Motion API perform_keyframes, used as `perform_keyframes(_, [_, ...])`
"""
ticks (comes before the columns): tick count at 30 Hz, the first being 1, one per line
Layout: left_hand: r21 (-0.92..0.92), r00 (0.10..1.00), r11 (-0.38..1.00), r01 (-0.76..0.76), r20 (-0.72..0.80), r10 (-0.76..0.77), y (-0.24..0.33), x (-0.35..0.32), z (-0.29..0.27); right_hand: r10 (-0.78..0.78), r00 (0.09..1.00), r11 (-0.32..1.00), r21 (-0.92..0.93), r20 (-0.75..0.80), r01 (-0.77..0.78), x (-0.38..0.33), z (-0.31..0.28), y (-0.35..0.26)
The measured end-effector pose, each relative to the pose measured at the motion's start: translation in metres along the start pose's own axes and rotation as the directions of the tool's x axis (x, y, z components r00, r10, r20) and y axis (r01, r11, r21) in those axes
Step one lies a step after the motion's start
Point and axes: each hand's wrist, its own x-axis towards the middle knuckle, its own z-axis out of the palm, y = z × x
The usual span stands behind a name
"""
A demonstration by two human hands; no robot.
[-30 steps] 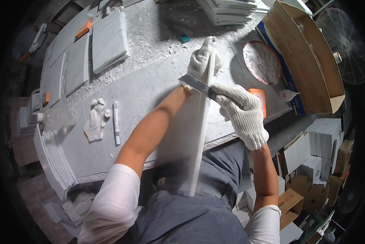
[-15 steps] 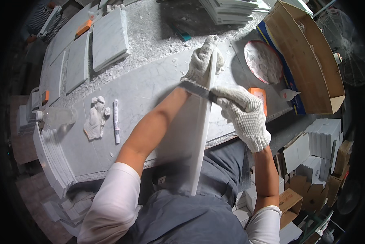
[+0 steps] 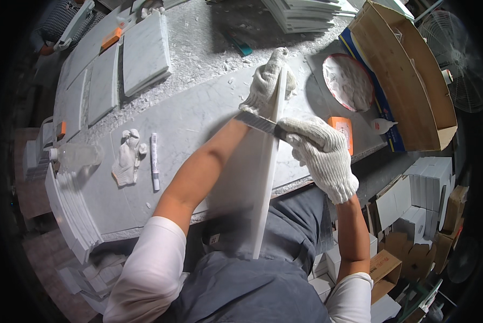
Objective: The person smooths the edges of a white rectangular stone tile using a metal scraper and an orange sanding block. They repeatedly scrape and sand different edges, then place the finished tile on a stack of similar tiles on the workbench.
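A thin white marble tile [image 3: 267,180] stands on edge, its near end against my lap and its far end over the table. My left hand [image 3: 267,83], in a white knitted glove, is closed around the tile near its far end. In my gloved right hand [image 3: 323,153] is a flat scraper [image 3: 256,121], gripped by its dark handle. The scraper's wide blade lies across the tile's top edge, pointing left over my left wrist. Its contact with the edge is hard to make out.
White marble tiles [image 3: 146,54] lie at the far left; more are stacked far back [image 3: 301,13]. A bowl of white paste [image 3: 348,82], an orange box [image 3: 341,133] and a cardboard box [image 3: 403,81] sit right. A spare glove [image 3: 127,159], marker [image 3: 155,161] and plastic bottle [image 3: 80,154] lie left.
The scraper and my right hand have shifted very slightly; the tile and my left hand hold their place. At the far upper left, another person's arm has moved.
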Motion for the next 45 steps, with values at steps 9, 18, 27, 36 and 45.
perform_keyframes(9, [-0.010, 0.992, 0.997, -0.080, 0.094, 0.080, -0.002, 0.002, -0.003, -0.051, 0.998, 0.999, 0.002, -0.036, 0.051, 0.002, -0.002, 0.002])
perform_keyframes(18, [0.035, 0.997, 0.998, -0.043, 0.062, 0.040, -0.001, 0.001, -0.003, 0.025, 1.000, 0.999, -0.026, -0.011, -0.025, 0.003, -0.001, 0.002])
perform_keyframes(27, [0.009, 0.989, 0.997, -0.076, 0.131, 0.075, -0.008, 0.003, -0.010, -0.121, 0.991, 0.993, -0.006, -0.047, 0.121, 0.008, -0.002, 0.003])
perform_keyframes(36, [0.029, 0.994, 0.996, -0.081, 0.080, 0.079, -0.004, 0.001, -0.004, 0.008, 0.999, 1.000, 0.014, -0.035, -0.007, 0.008, -0.002, 0.000])
perform_keyframes(45, [0.097, 0.997, 0.993, -0.068, 0.042, 0.064, 0.002, -0.001, 0.000, -0.109, 0.992, 0.993, -0.052, -0.057, 0.106, 0.008, -0.002, 0.004])
